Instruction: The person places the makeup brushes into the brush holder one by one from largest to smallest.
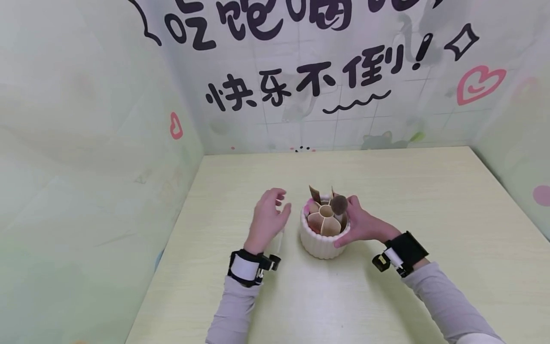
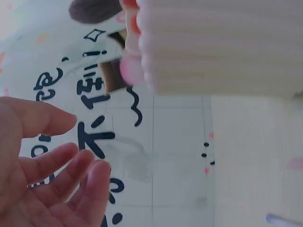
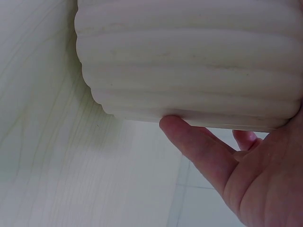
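A white ribbed makeup brush holder (image 1: 323, 246) stands upright on the table, with flower-shaped compartments inside. A brush with a round dark head (image 1: 339, 205) and several flat brown pieces stick up from it. My right hand (image 1: 365, 223) grips the holder's right side, its thumb at the front; the right wrist view shows the thumb (image 3: 203, 151) against the ribbed wall. To the left of the holder hovers my left hand (image 1: 268, 217), apart from it, fingers loosely bent and holding nothing. Below that hand lies a thin pale stick (image 1: 280, 242), partly hidden by the wrist.
The pale wooden table (image 1: 408, 191) extends on both sides of the holder. Behind it rises a printed backdrop (image 1: 301, 129) with dark lettering, and similar panels stand at the left and right. A pink patch shows at the right edge of the left wrist view.
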`<state>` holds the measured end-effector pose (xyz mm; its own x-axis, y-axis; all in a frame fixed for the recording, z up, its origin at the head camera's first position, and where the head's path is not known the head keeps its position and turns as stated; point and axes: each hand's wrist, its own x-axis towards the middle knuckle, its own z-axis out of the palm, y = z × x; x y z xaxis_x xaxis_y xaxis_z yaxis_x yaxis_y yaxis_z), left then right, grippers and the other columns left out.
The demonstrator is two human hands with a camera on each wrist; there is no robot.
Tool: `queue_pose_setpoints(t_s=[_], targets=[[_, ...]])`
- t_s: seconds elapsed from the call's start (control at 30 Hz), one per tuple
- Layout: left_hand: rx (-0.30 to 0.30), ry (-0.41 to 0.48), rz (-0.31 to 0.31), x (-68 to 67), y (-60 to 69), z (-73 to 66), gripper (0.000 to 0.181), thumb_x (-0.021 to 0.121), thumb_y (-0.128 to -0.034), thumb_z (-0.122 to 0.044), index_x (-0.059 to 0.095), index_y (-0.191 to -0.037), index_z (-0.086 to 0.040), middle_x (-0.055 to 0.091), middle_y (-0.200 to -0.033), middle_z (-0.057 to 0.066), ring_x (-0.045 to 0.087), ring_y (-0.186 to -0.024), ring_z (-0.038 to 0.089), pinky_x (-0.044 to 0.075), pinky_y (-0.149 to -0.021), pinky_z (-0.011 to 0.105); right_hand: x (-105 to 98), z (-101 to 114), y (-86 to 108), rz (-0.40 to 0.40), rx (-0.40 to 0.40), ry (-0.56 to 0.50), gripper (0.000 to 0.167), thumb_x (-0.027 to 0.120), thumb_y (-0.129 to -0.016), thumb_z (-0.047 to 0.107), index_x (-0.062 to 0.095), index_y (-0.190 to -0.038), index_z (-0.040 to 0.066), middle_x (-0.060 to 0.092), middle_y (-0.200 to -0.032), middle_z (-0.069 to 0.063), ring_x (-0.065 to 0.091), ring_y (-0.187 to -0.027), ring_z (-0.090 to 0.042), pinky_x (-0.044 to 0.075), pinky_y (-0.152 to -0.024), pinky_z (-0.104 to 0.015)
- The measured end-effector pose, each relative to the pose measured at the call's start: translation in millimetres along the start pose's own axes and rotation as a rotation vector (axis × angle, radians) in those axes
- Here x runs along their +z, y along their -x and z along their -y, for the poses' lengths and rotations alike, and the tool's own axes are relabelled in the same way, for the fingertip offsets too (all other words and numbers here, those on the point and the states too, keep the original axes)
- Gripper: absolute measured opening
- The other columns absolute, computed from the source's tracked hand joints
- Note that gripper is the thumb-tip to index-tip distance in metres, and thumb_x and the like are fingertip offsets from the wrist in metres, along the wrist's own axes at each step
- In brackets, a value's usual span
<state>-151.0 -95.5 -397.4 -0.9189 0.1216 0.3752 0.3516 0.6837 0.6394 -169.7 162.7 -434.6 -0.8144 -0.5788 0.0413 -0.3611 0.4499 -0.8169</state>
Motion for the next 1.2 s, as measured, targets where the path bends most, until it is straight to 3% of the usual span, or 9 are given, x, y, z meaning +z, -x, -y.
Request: queue_pose_setpoints(t_s=[0.17,0.33,0.53,0.73,0.9,1.2], targets=[[-0.176,-0.12,0.079,-11.5,-7.4,33.5,0.039,0.061,-0.0832,-0.017,0.053,-0.116,0.003,0.056,-0.103,0.019,0.058,-0.089,0.029,0.051,-0.072,0.037,-0.1,0.9,0.7,0.005,0.007,-0.015,0.12,0.087,-0.053,0.028,0.012,-0.144,0.004,0.021,-0.106,-0.014,0.031,-0.105,-0.031,0.032,-0.092,-0.045],[-0.272,-0.171,0.148,-9.4,-4.1,59.1,0.04,0.06,-0.0833,-0.016,0.052,-0.115,0.008,0.055,-0.104,0.023,0.057,-0.091,0.033,0.05,-0.074,0.041,0.5,-0.1,1.4,0.01,0.017,-0.014,0.119,0.087,-0.053,0.029,0.013,-0.143,0.005,0.021,-0.105,-0.013,0.03,-0.104,-0.03,0.032,-0.089,-0.042],[-0.369,-0.219,0.263,1.6,2.6,80.4,0.043,0.06,-0.0835,-0.017,0.05,-0.117,0.009,0.053,-0.108,0.026,0.056,-0.088,0.033,0.049,-0.076,0.042,0.8,-2.6,0.7,0.009,0.032,-0.016,0.117,0.087,-0.054,0.027,0.014,-0.143,0.009,0.02,-0.106,-0.013,0.03,-0.104,-0.029,0.032,-0.09,-0.042],[-0.459,-0.206,0.339,11.5,9.6,90.6,0.043,0.059,-0.0832,-0.016,0.049,-0.117,0.008,0.051,-0.105,0.023,0.052,-0.079,0.027,0.049,-0.068,0.038,2.6,-5.1,-0.4,0.002,0.036,-0.003,0.117,0.087,-0.053,0.02,0.014,-0.144,0.009,0.021,-0.106,-0.013,0.03,-0.105,-0.03,0.032,-0.09,-0.044],[-0.474,-0.239,0.338,16.2,12.8,93.9,0.033,0.061,-0.0803,-0.011,0.051,-0.105,0.009,0.05,-0.094,0.02,0.05,-0.07,0.025,0.047,-0.059,0.034,3.4,-6.2,-1.4,0.001,0.031,0.012,0.116,0.087,-0.053,0.021,0.015,-0.143,0.01,0.021,-0.106,-0.012,0.03,-0.105,-0.029,0.032,-0.09,-0.043],[-0.393,-0.303,0.314,26.6,13.6,95.3,0.029,0.061,-0.0803,-0.005,0.055,-0.105,0.009,0.053,-0.087,0.019,0.051,-0.069,0.025,0.049,-0.06,0.035,2.4,-4.5,0.9,0.003,0.007,0.008,0.116,0.086,-0.054,0.03,0.015,-0.143,0.009,0.022,-0.106,-0.014,0.032,-0.105,-0.03,0.032,-0.092,-0.045]])
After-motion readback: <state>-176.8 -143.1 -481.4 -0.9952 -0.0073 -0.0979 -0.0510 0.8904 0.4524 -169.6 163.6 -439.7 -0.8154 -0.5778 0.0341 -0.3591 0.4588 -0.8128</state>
